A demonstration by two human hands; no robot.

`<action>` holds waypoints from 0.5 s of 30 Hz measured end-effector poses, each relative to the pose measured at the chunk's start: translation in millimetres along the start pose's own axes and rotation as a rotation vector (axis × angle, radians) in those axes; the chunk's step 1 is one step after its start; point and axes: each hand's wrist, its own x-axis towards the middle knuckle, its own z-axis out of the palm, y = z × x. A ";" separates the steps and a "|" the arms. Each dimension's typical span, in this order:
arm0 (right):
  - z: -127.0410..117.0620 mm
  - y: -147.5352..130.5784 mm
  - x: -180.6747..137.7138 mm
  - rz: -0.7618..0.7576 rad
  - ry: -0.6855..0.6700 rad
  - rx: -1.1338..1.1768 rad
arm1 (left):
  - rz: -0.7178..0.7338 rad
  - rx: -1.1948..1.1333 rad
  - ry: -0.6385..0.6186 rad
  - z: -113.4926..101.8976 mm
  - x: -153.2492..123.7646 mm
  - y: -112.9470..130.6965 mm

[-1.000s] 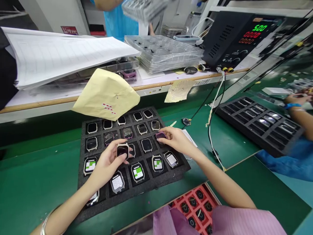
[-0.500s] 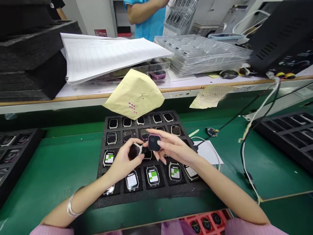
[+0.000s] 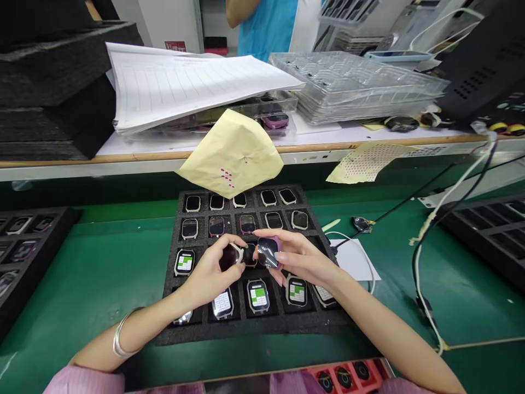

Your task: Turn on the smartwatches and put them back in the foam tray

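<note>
A black foam tray (image 3: 205,334) lies on the green bench mat, its pockets filled with several smartwatch bodies; the near row shows lit screens. My left hand (image 3: 211,276) is closed round a cream-cased watch body (image 3: 228,256) above the tray's middle. My right hand (image 3: 305,262) pinches a pink-cased watch body (image 3: 268,252) with a dark glossy screen, right beside the other one. The two watches sit almost side by side over the third row. A silver bangle (image 3: 118,339) is on my left wrist.
A yellow paper sheet (image 3: 233,153) with red dots hangs from the shelf edge over the tray's back. Another dotted sheet (image 3: 365,162) hangs at right. Clear plastic trays (image 3: 356,82) and papers (image 3: 184,82) sit on the shelf. More foam trays lie left (image 3: 24,246) and right (image 3: 492,230). Cables (image 3: 426,241) cross the mat. A person in blue (image 3: 266,22) stands behind.
My right hand lifted the pink-cased watch from the tray's right side and brought it to the middle beside the cream one. The view swung left, and the pink watch's screen tilted.
</note>
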 end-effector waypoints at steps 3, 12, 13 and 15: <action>0.1 -0.5 0.1 0.005 -0.012 0.009 | 0.015 -0.001 -0.005 0.2 -0.8 0.6; 3.0 -1.1 -0.7 0.029 0.059 0.015 | 0.037 -0.013 0.000 2.5 -0.7 -0.5; 2.7 -0.6 -0.8 0.027 0.068 0.010 | 0.039 -0.007 0.001 2.6 -0.7 -0.1; 2.2 0.5 -1.2 0.025 0.084 0.004 | 0.046 0.008 0.002 2.5 -1.1 1.1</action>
